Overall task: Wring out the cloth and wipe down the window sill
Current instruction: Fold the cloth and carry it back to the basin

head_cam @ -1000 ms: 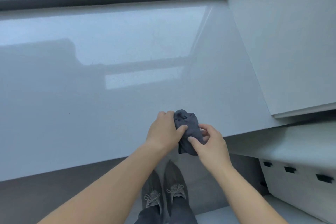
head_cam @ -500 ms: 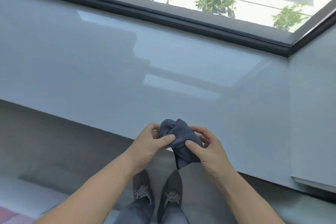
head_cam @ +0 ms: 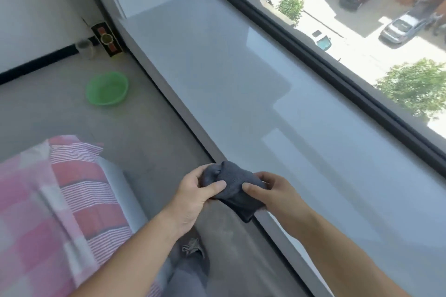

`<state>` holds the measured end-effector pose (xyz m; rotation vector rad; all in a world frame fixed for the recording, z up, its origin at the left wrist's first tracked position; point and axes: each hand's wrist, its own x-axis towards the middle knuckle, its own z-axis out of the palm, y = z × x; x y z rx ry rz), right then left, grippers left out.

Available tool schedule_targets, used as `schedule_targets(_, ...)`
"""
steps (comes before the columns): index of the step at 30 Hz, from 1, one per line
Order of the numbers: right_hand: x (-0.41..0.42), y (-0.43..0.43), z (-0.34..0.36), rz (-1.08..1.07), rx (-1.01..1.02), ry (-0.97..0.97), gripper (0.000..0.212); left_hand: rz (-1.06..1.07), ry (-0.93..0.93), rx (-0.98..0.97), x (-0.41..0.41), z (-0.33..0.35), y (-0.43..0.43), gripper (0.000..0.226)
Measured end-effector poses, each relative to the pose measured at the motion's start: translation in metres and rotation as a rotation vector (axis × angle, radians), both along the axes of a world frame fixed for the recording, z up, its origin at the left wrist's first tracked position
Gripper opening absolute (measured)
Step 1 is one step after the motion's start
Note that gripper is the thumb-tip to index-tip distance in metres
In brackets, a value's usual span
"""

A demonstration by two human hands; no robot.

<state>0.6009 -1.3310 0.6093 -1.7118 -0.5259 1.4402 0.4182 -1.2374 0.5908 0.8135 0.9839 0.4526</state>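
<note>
A dark grey cloth (head_cam: 235,187) is bunched up between both hands, just above the front edge of the window sill. My left hand (head_cam: 193,196) grips its left end with thumb on top. My right hand (head_cam: 275,194) grips its right end. One corner of the cloth hangs down below the hands. The wide glossy white window sill (head_cam: 241,84) runs from the lower right up to the far left corner, under a black-framed window (head_cam: 313,55).
A green plastic basin (head_cam: 107,88) sits on the grey floor to the far left. Behind it stand a clear cup (head_cam: 85,48) and a dark box (head_cam: 107,38) against the wall. A bed with a pink checked cover (head_cam: 48,200) lies at the left. My shoe (head_cam: 191,248) shows below the hands.
The view has swung left along the sill, bringing the basin, the bed and the street into sight. Both hands have kept hold of the cloth, with its hanging corner now nearer the right hand.
</note>
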Motion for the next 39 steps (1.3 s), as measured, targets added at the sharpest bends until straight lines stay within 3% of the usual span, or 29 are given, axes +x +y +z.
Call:
schedule_targets(4, -0.056, 0.123, 0.0, -0.008, 0.047, 0.115, 0.025, 0.103, 0.051, 0.04, -0.059, 0.007, 0.095, 0.034)
schedule_targets(10, -0.118, 0.269, 0.001, 0.051, 0.085, 0.267, 0.031, 0.213, 0.148, 0.147, -0.118, 0.022, 0.224, 0.032)
schedule_targets(18, -0.17, 0.458, 0.009, 0.128, 0.052, 0.169, 0.035, 0.338, 0.203, 0.198, -0.172, 0.018, 0.382, 0.03)
schedule_targets(25, -0.224, 0.646, -0.003, 0.254, -0.006, 0.109, 0.019, 0.484, 0.289, 0.173, -0.227, 0.005, 0.54, 0.023)
schedule_targets(31, -0.274, 0.777, -0.016, 0.339, -0.041, 0.145, 0.016, 0.55, 0.315, 0.151, -0.28, -0.008, 0.657, 0.037)
schedule_targets(39, -0.335, 0.921, -0.051, 0.282, -0.11, 0.109, 0.019, 0.519, 0.339, 0.049, -0.34, -0.043, 0.808, 0.037)
